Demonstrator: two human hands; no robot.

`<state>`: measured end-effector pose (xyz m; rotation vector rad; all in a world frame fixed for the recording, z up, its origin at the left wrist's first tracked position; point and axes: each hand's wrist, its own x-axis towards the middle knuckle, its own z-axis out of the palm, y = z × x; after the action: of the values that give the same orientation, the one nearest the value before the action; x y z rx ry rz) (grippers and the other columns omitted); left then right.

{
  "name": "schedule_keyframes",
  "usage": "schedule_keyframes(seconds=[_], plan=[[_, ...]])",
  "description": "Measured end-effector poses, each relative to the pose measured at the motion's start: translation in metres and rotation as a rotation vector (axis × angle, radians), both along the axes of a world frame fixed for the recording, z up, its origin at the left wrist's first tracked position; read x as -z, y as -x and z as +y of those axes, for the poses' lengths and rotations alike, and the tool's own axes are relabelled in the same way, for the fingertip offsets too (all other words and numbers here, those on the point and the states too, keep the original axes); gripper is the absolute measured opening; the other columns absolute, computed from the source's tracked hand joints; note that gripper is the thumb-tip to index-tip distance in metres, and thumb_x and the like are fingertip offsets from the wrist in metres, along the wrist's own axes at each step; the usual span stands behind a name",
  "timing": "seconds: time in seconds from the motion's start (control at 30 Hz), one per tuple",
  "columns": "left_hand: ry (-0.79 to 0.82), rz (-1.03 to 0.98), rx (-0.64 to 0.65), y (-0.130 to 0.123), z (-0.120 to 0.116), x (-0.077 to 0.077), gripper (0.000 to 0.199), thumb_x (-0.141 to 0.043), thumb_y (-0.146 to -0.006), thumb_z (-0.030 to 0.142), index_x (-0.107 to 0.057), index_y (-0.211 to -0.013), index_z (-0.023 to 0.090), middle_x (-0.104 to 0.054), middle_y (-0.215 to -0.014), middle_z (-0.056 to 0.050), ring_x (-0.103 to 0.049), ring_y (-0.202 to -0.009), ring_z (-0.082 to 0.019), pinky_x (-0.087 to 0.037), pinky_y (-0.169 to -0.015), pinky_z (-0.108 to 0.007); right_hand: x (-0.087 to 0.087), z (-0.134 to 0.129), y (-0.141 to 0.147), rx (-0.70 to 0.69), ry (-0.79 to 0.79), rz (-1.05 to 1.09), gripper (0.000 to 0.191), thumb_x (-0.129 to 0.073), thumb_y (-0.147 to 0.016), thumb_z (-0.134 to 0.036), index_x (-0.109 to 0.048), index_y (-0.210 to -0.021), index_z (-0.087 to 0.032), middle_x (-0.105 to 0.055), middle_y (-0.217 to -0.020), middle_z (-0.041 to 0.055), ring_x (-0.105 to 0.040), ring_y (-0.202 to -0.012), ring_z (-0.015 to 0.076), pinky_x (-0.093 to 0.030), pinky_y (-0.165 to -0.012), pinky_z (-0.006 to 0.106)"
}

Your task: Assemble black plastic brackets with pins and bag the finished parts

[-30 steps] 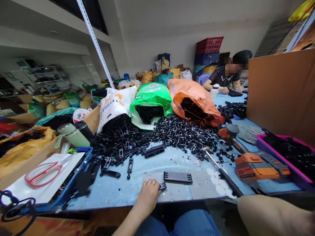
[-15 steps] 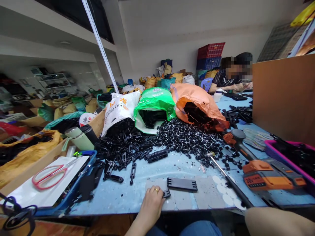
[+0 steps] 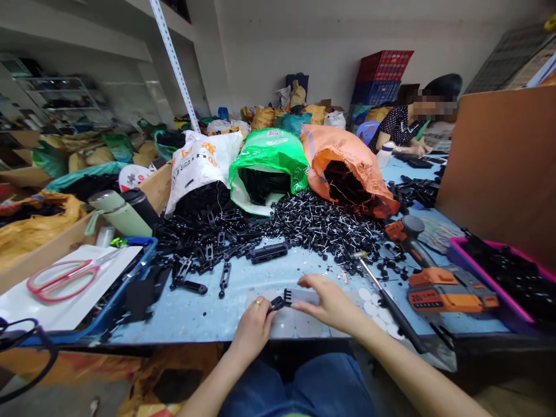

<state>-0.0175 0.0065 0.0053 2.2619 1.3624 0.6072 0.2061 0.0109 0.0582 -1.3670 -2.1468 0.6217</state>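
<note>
My left hand [image 3: 252, 327] is closed on a small black plastic part [image 3: 277, 303] at the table's front edge. Just right of that part lies a flat black rectangular plate [image 3: 299, 297] with toothed ends. My right hand [image 3: 332, 302] reaches over the plate's right end, thumb along its near side and fingers along its far side. The two pieces nearly meet; whether they touch I cannot tell. Beneath them is a grey sheet [image 3: 282, 329] on the blue tabletop. A hammer [image 3: 388, 307] lies right of my right hand.
Piles of black screws [image 3: 321, 231] and black links [image 3: 204, 231] spill from white, green and orange sacks [image 3: 347, 156]. An orange cordless drill [image 3: 443, 292] and a pink-rimmed tray [image 3: 460, 260] are at right. Scissors [image 3: 65, 278] rest on a blue tray [image 3: 147, 252]. A co-worker [image 3: 403, 130] sits at back right.
My right hand has come in from the lower right onto the toothed plate. My left hand still holds the small black part, near the plate's left end. The camera view has shifted.
</note>
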Motion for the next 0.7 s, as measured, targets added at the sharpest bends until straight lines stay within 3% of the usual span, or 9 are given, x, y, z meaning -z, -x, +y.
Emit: schedule_keyframes(seconds=[0.1, 0.17, 0.2, 0.3, 0.4, 0.5, 0.6, 0.7], plan=[[0.071, -0.221, -0.081, -0.003, 0.002, -0.003, 0.015, -0.039, -0.088, 0.025, -0.050, -0.081, 0.018, -0.053, -0.081, -0.004, -0.053, -0.078, -0.017, -0.044, -0.071, -0.031, 0.028, 0.006, 0.002, -0.059, -0.008, -0.117, 0.051, -0.057, -0.079, -0.047, -0.050, -0.125, -0.025, -0.057, -0.115, 0.0100, -0.046, -0.111, 0.0275, -0.028, -0.100, 0.053], [0.162, -0.389, -0.151, -0.011, 0.002, -0.005, 0.013, -0.044, -0.087, 0.028, -0.051, -0.085, 0.017, -0.055, -0.082, -0.003, -0.054, -0.075, -0.016, -0.045, -0.070, -0.029, 0.042, 0.011, 0.005, -0.015, 0.032, -0.001, 0.043, -0.048, -0.085, -0.044, -0.051, -0.124, -0.027, -0.058, -0.112, 0.0087, -0.047, -0.111, 0.0257, -0.025, -0.102, 0.053], [0.223, -0.478, -0.184, -0.016, 0.003, -0.006, 0.016, -0.045, -0.086, 0.030, -0.052, -0.092, 0.017, -0.055, -0.084, -0.003, -0.055, -0.072, -0.014, -0.045, -0.067, -0.027, 0.046, 0.013, 0.008, 0.029, 0.098, 0.125, 0.042, -0.044, -0.087, -0.044, -0.050, -0.125, -0.027, -0.060, -0.107, 0.0084, -0.051, -0.106, 0.0242, -0.031, -0.099, 0.050], [0.392, -0.689, -0.237, -0.032, 0.007, -0.012, 0.037, -0.044, -0.087, 0.037, -0.045, -0.120, 0.019, -0.054, -0.093, -0.003, -0.052, -0.059, -0.009, -0.043, -0.053, -0.022, 0.049, 0.016, 0.020, 0.134, 0.447, 0.576, 0.055, -0.035, -0.088, -0.052, -0.037, -0.135, -0.024, -0.063, -0.077, 0.0053, -0.061, -0.075, 0.0201, -0.051, -0.071, 0.038], [0.376, -0.714, -0.247, -0.040, 0.013, -0.023, 0.042, -0.044, -0.088, 0.038, -0.046, -0.126, 0.020, -0.055, -0.096, -0.005, -0.053, -0.063, -0.009, -0.043, -0.054, -0.021, 0.044, 0.017, 0.028, 0.138, 0.674, 0.820, 0.066, -0.036, -0.087, -0.056, -0.026, -0.141, -0.020, -0.056, -0.056, -0.0010, -0.055, -0.049, 0.0144, -0.047, -0.048, 0.027], [0.236, -0.625, -0.227, -0.040, 0.018, -0.033, 0.037, -0.045, -0.087, 0.035, -0.056, -0.119, 0.020, -0.057, -0.094, -0.006, -0.055, -0.080, -0.015, -0.046, -0.066, -0.024, 0.038, 0.019, 0.023, 0.068, 0.606, 0.796, 0.061, -0.044, -0.085, -0.052, -0.034, -0.138, -0.022, -0.059, -0.069, 0.0011, -0.051, -0.048, 0.0098, -0.045, -0.047, 0.023], [0.178, -0.547, -0.217, -0.042, 0.018, -0.037, 0.036, -0.043, -0.089, 0.033, -0.055, -0.120, 0.021, -0.055, -0.091, -0.006, -0.054, -0.080, -0.015, -0.046, -0.062, -0.024, 0.035, 0.023, 0.013, -0.015, 0.434, 0.660, 0.052, -0.049, -0.084, -0.046, -0.042, -0.133, -0.027, -0.057, -0.103, 0.0060, -0.050, -0.054, 0.0069, -0.048, -0.051, 0.024], [0.076, -0.597, -0.278, -0.054, 0.014, -0.036, 0.035, -0.040, -0.090, 0.031, -0.053, -0.122, 0.021, -0.053, -0.094, -0.007, -0.054, -0.085, -0.016, -0.047, -0.070, -0.026, 0.034, 0.024, 0.015, 0.008, 0.324, 0.624, 0.050, -0.046, -0.087, -0.042, -0.040, -0.134, -0.029, -0.052, -0.113, 0.0074, -0.051, -0.056, 0.0067, -0.049, -0.053, 0.025]])
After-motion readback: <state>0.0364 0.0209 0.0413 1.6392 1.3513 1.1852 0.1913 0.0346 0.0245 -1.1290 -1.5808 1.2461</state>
